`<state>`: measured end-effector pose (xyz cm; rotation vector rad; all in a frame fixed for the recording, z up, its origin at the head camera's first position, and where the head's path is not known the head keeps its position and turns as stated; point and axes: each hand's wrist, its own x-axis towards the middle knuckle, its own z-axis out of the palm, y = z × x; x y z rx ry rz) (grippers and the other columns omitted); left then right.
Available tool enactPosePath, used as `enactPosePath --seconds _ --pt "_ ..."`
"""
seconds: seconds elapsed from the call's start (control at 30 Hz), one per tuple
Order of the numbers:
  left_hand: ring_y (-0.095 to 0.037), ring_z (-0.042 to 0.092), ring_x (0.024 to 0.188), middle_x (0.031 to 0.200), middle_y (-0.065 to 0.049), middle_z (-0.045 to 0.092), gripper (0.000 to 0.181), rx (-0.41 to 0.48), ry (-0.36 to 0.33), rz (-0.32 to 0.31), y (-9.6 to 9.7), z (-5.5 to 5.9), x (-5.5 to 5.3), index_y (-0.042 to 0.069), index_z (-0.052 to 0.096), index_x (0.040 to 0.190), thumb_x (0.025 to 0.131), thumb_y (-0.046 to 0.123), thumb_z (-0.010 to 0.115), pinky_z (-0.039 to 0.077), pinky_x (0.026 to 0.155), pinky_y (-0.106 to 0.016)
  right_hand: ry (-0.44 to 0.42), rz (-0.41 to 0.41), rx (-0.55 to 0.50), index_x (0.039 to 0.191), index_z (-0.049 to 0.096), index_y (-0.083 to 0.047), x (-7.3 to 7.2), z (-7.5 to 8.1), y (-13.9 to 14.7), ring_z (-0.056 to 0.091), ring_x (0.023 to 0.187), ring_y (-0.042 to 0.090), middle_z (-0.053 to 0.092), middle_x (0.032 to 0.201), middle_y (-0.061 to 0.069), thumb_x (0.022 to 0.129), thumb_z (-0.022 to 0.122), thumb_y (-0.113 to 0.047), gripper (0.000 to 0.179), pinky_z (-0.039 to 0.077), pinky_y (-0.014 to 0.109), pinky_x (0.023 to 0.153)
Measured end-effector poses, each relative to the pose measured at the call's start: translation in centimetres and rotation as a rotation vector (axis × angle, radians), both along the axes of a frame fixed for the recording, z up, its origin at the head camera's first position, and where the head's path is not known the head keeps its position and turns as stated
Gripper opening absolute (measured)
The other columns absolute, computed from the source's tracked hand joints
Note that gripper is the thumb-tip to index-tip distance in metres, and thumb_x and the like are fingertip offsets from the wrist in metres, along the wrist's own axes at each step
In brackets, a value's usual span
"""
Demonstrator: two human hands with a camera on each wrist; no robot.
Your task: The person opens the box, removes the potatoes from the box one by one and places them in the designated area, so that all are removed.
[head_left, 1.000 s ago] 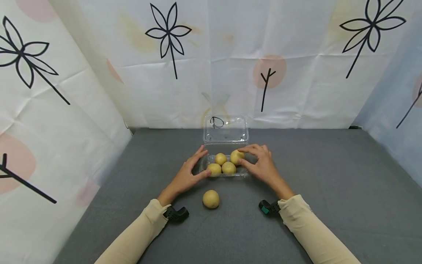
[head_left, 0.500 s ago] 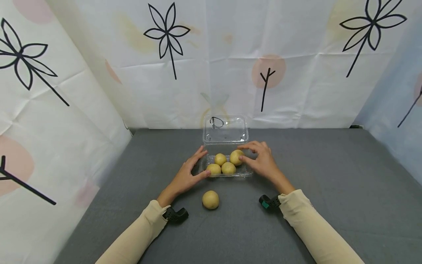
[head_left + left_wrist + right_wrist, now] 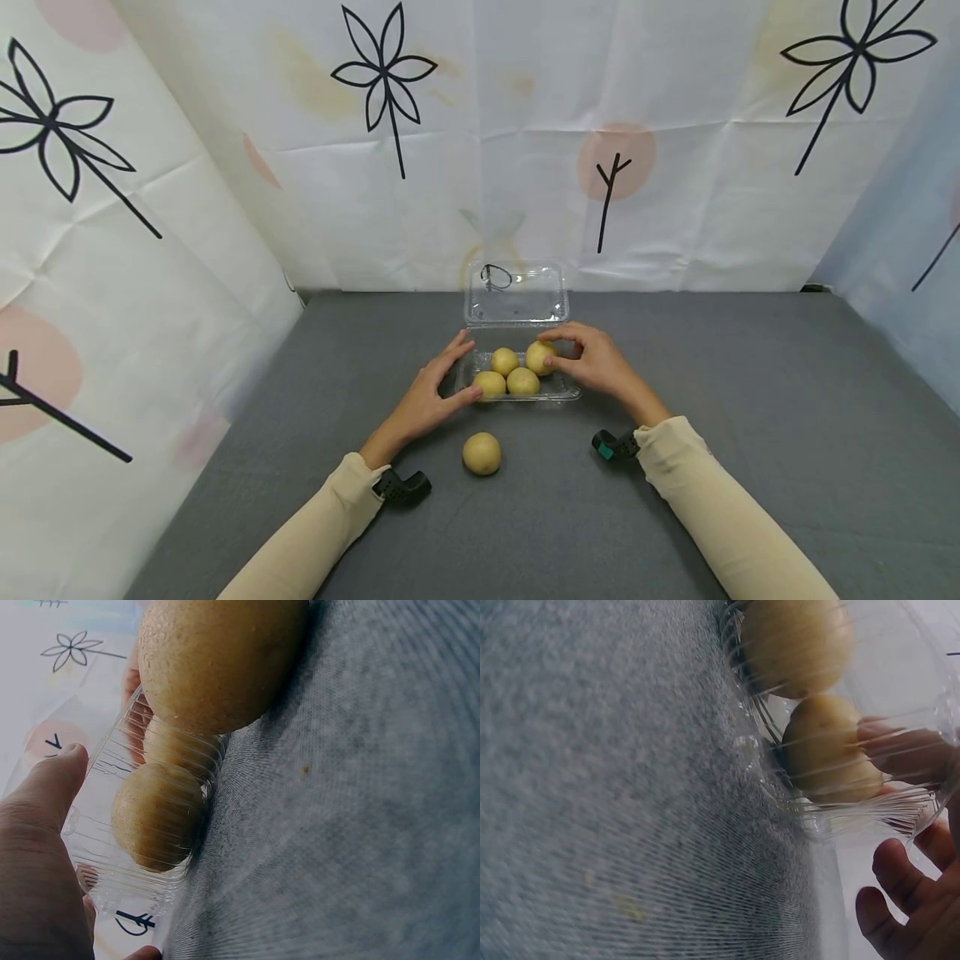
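A clear plastic clamshell box [image 3: 558, 397] stands on the grey table with its lid [image 3: 517, 293] raised. Several round yellow potatoes lie in it, among them a front one [image 3: 522, 382]. My right hand [image 3: 600, 362] reaches over the box's right end and pinches the back right potato [image 3: 538, 358] between thumb and fingers. My left hand [image 3: 423, 404] spans the left end, fingers extended, thumb by the front rim beside the front left potato [image 3: 489, 384]. In the left wrist view, the left thumb [image 3: 52, 784] lies along the ribbed wall. A single potato [image 3: 482, 453] sits outside, before the box.
The grey cloth-covered table [image 3: 750, 433] spreads to both sides of the box. A white patterned curtain [image 3: 675, 208] hangs close behind the lid, with more cloth on the left and right. Black cameras [image 3: 405, 487] are strapped to both wrists.
My right hand has shifted slightly, its wrist moving a little forward, with thumb and fingers still at the back right potato. The left hand and the loose potato stay in place.
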<state>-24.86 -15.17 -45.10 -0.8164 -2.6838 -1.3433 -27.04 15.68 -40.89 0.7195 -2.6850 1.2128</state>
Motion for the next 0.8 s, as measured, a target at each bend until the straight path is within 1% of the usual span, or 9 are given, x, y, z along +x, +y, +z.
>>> enactPosePath --seconds 0.17,0.33,0.47,0.57,0.6,0.7,0.8 --pt "-0.030 0.018 0.158 0.173 0.002 0.015 0.074 0.003 0.008 -0.005 0.02 0.01 0.04 0.020 0.035 0.160 0.098 0.047 0.064 0.007 0.114 -0.080 -0.037 0.027 0.009 0.128 0.071 -0.007 -0.21 -0.01 -0.04 0.048 0.067 0.016 0.069 0.119 0.014 0.087 0.081 -0.014 0.042 0.041 0.025 0.061" --pt "-0.031 0.018 0.158 0.173 0.001 0.016 0.075 0.008 0.017 -0.008 -0.04 -0.11 -0.04 0.019 0.035 0.160 0.098 0.048 0.064 0.008 0.114 -0.080 -0.052 0.043 0.022 0.126 0.072 -0.006 -0.34 -0.17 -0.04 0.049 0.071 0.016 0.067 0.116 0.013 0.087 0.082 -0.017 0.041 0.043 0.026 0.064" --pt "-0.031 0.018 0.158 0.173 -0.002 0.017 0.075 0.010 0.018 -0.007 -0.03 -0.15 -0.07 0.019 0.035 0.160 0.098 0.049 0.063 0.008 0.114 -0.081 -0.068 0.048 0.017 0.122 0.072 -0.007 -0.34 -0.23 -0.02 0.047 0.065 0.013 0.069 0.119 0.014 0.087 0.082 -0.017 0.038 0.042 0.026 0.060" --pt "-0.031 0.018 0.159 0.173 -0.001 0.016 0.074 0.016 0.013 -0.013 0.01 -0.08 -0.02 0.019 0.035 0.160 0.098 0.049 0.063 0.006 0.113 -0.081 -0.098 0.053 0.005 0.119 0.071 -0.009 -0.37 -0.16 0.00 0.045 0.059 0.011 0.070 0.119 0.014 0.087 0.082 -0.018 0.036 0.042 0.027 0.058" --pt "-0.031 0.018 0.159 0.173 -0.001 0.016 0.074 0.019 0.010 -0.014 0.03 -0.03 0.02 0.019 0.035 0.160 0.098 0.049 0.063 0.006 0.113 -0.081 -0.103 0.059 0.005 0.119 0.070 -0.010 -0.38 -0.12 0.01 0.046 0.059 0.012 0.070 0.119 0.014 0.087 0.082 -0.018 0.035 0.044 0.027 0.060" --pt "-0.030 0.017 0.159 0.173 0.002 0.014 0.074 0.023 0.000 -0.017 0.06 0.10 0.13 0.020 0.034 0.161 0.098 0.047 0.063 0.005 0.113 -0.081 -0.107 0.081 0.007 0.118 0.070 -0.011 -0.48 -0.08 0.03 0.054 0.070 0.013 0.071 0.121 0.012 0.087 0.082 -0.019 0.034 0.049 0.030 0.072" --pt "-0.029 0.017 0.159 0.173 0.004 0.014 0.074 0.022 -0.006 -0.012 0.06 0.15 0.19 0.021 0.034 0.161 0.098 0.047 0.063 0.005 0.114 -0.080 -0.096 0.112 0.031 0.121 0.070 -0.009 -0.53 -0.12 0.10 0.057 0.081 0.016 0.071 0.123 0.012 0.088 0.081 -0.020 0.036 0.049 0.034 0.080"
